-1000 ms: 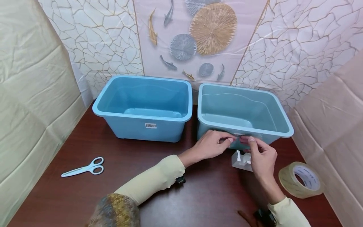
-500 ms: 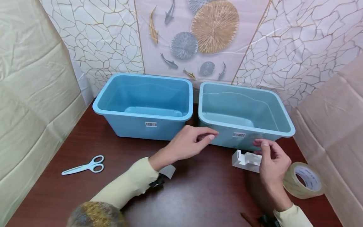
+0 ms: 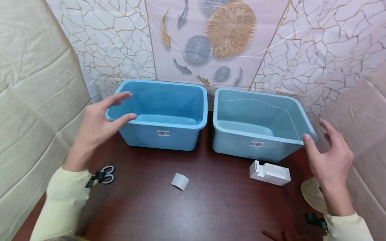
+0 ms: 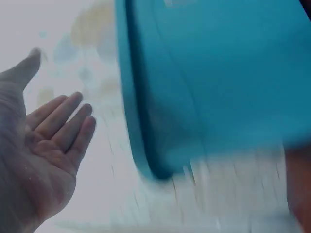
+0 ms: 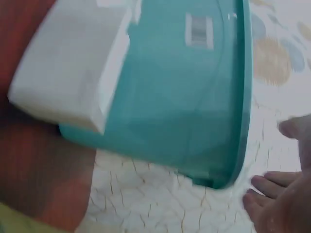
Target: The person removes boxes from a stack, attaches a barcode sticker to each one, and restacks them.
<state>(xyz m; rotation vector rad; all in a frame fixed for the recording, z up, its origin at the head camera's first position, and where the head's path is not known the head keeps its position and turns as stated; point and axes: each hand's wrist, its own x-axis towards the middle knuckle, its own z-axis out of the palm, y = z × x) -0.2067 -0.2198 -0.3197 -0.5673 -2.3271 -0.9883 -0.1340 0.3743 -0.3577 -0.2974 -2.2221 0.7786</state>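
Note:
Two blue plastic tubs stand side by side: the left tub (image 3: 181, 137) and the paler right tub (image 3: 233, 143), each with a barcode sticker on its front. My left hand (image 3: 101, 124) is at the left tub's left end, thumb and fingers spread, holding nothing; the left wrist view shows its palm apart from the tub's rim (image 4: 125, 97). My right hand (image 3: 331, 159) is beside the right tub's right front corner, thumb tip overlapping the rim in the head view. In the right wrist view its fingers (image 5: 267, 187) are loosely extended, with a gap to the rim.
A white tape dispenser (image 3: 272, 174) sits before the right tub. A roll of clear packing tape (image 3: 310, 194) lies partly behind my right wrist. Pale blue scissors (image 3: 108, 179) are mostly hidden by my left arm. A small curved white piece (image 3: 180, 181) lies mid-table. Fabric walls enclose the table.
Both hands have left the right tub's front, uncovering its barcode sticker. My left hand has swung far left to the left tub; my right hand has moved right. The tubs stay in place.

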